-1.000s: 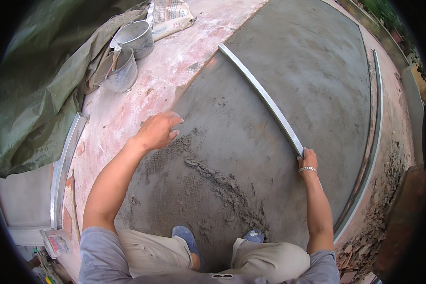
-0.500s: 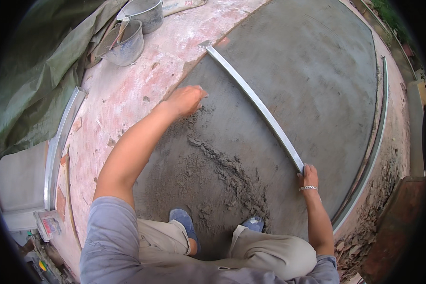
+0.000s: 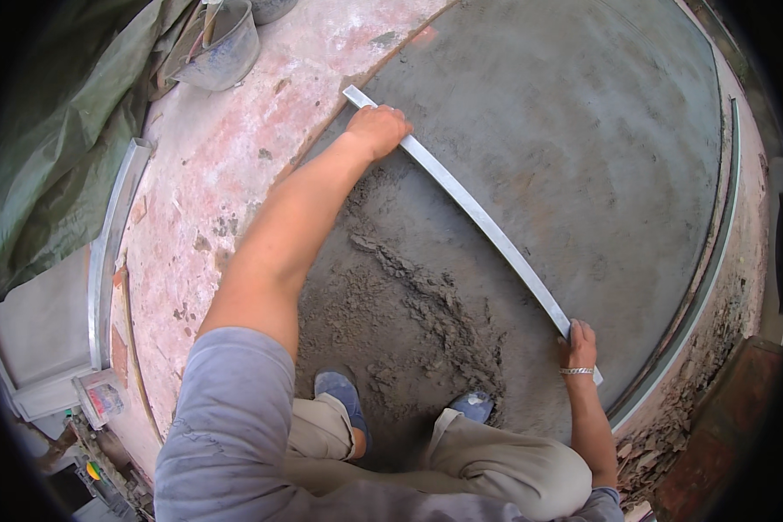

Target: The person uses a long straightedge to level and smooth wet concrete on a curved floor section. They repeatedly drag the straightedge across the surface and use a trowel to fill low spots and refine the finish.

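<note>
A long silver metal straightedge (image 3: 483, 217) lies slantwise across the grey wet mortar (image 3: 574, 148). My left hand (image 3: 379, 130) is closed over the bar close to its far left end, which reaches the mortar's edge. Close to the near right end, my right hand (image 3: 580, 348), with a bracelet at the wrist, grips the same bar; a short tip shows past it. Beyond the bar the mortar looks smooth. On my side, a rough ridge of loose mortar (image 3: 435, 304) runs down toward my blue shoes.
Pale pink, stained floor (image 3: 261, 113) borders the mortar on the left. A bucket (image 3: 222, 56) with a handled tool stands there, beside a green tarp (image 3: 70, 148). Another metal bar (image 3: 113, 244) lies far left. A metal strip (image 3: 713, 278) and rubble (image 3: 670, 418) line the right side.
My left hand has moved from above the loose mortar, up and right, onto the straightedge and closed on it. My right hand stays on the bar near its other end.
</note>
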The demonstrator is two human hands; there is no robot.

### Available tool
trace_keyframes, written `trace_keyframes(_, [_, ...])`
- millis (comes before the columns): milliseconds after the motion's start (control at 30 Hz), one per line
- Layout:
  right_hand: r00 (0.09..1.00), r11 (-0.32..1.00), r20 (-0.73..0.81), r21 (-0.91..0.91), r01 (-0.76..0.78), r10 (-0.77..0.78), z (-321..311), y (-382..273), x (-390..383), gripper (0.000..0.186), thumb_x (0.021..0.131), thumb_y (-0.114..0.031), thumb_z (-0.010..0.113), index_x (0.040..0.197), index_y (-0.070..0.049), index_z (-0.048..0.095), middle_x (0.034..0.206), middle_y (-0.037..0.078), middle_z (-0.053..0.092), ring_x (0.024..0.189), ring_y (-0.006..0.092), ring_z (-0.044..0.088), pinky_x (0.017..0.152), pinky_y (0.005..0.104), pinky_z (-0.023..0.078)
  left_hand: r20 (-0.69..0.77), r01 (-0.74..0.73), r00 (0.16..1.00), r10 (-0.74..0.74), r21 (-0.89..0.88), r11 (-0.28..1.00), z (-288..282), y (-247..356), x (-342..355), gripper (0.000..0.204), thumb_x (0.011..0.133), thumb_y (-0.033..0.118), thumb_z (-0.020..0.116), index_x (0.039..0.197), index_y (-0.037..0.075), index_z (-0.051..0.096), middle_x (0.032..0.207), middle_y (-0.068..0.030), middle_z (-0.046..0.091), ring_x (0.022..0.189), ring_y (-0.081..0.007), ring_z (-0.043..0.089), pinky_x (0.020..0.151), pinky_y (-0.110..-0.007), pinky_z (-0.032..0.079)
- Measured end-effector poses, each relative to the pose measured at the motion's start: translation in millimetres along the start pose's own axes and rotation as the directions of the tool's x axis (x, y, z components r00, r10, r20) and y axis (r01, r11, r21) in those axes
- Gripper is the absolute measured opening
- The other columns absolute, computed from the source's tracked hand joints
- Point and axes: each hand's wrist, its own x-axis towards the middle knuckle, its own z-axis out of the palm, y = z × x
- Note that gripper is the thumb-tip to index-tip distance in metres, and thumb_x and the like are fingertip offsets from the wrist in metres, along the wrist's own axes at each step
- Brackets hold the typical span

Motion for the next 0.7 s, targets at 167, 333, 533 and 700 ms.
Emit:
trace_keyframes(167, [0.994,0.998,0.098,0.043,-0.046,0.042,0,5,-5,0.056,0.07,-0.001,0.076,0.123,-0.002,0.059,0.123,0.019,0.062,0.115,0.0393,0.057,0.1,0.0455,0.048,0.02,-0.052,0.998,0.053,-0.052,0.997,26,-9,-12,0.019,0.092,0.011,0.053,0.102,0.009,0.069,0.102,-0.0113,0.066,0.106,-0.0319,0.065,0.099,-0.047,0.049])
trace_keyframes(333, [0.994,0.999,0.107,0.049,-0.011,0.006,-2,5,-13,0.055,0.07,0.0,0.074,0.123,-0.001,0.06,0.121,0.02,0.063,0.114,0.0395,0.058,0.1,0.0456,0.048,-0.059,-0.08,0.995,0.076,-0.074,0.994,44,-8,-59,0.016,0.088,0.008,0.055,0.099,0.007,0.067,0.099,-0.0108,0.068,0.104,-0.0317,0.066,0.1,-0.049,0.048])
trace_keyframes(533, [0.989,0.996,0.133,0.077,0.054,-0.064,-6,-5,-26,0.052,0.069,0.004,0.072,0.119,-0.002,0.06,0.116,0.018,0.063,0.108,0.0389,0.059,0.096,0.0462,0.048,0.01,-0.051,0.999,0.052,-0.103,0.993,59,-3,-121,0.019,0.086,0.007,0.056,0.103,0.007,0.066,0.098,-0.0112,0.068,0.103,-0.0307,0.066,0.1,-0.049,0.048])
trace_keyframes(700, [0.977,0.982,0.125,0.101,0.158,-0.171,-7,-35,-47,0.044,0.071,-0.001,0.071,0.114,-0.004,0.062,0.112,0.016,0.064,0.104,0.037,0.06,0.092,0.0459,0.048,0.058,-0.004,0.998,0.008,-0.066,0.998,78,2,-218,0.019,0.087,0.009,0.056,0.105,0.008,0.064,0.101,-0.0107,0.07,0.106,-0.0277,0.066,0.095,-0.045,0.05])
